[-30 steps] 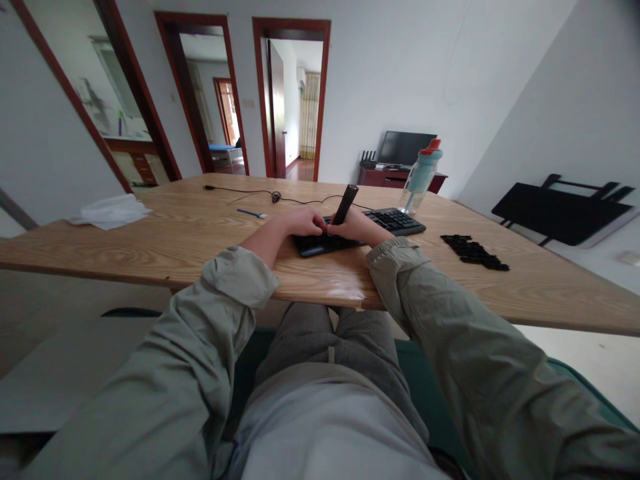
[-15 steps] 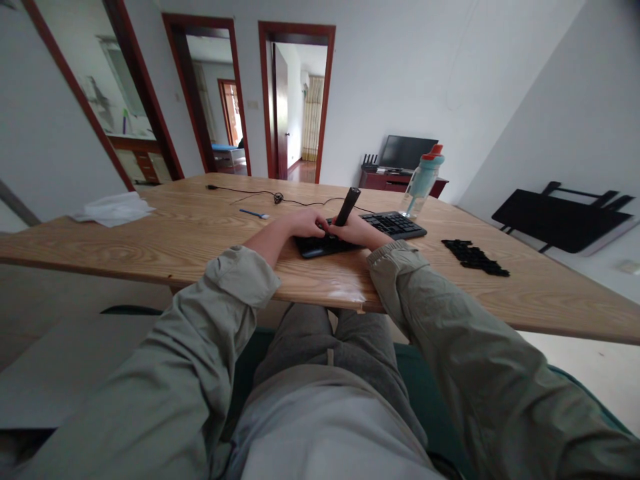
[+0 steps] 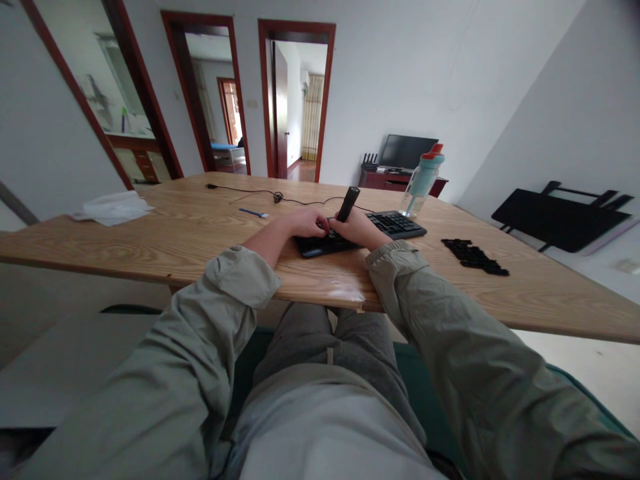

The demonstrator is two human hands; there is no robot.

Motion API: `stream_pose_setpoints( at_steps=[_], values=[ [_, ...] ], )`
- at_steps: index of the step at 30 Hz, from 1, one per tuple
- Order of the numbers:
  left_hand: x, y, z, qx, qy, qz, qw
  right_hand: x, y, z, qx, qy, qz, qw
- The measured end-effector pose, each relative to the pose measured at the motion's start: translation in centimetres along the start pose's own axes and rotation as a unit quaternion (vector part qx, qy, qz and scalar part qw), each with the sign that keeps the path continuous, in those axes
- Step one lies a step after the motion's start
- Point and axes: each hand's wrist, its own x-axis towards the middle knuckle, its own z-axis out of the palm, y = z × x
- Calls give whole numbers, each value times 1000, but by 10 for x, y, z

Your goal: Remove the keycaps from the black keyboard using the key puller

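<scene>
Your right fingers [image 3: 338, 227] grip the black handle [image 3: 349, 203], angled up over the keyboard [image 3: 325, 248] beneath them, probably for control. Left fingers [image 3: 321, 225] sit at the keyboard alongside, likely bracing; can't tell if they're pinching anything.

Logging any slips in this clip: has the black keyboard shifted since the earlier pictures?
No, not visibly in any direction: judged against the wooden table, the keyboard lies in the same place, its right end near the water bottle.
</scene>
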Motion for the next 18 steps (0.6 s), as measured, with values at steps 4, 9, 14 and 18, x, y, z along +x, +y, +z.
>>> stream_pose_setpoints(
  at_steps=[4, 9, 14, 18],
  values=[
    [2, -1, 1, 5, 14, 5, 1000, 4, 0, 2, 3, 6, -1, 1000],
    [0, 3, -1, 7, 0, -7, 1000, 5, 1, 3, 1, -27, 73, 997],
    [-5, 9, -4, 12, 3, -12, 1000, 9, -4, 1, 24, -54, 105, 993],
    [-5, 9, -3, -25, 6, -11, 1000, 18, -10, -1, 1, -84, 104, 991]
  ],
)
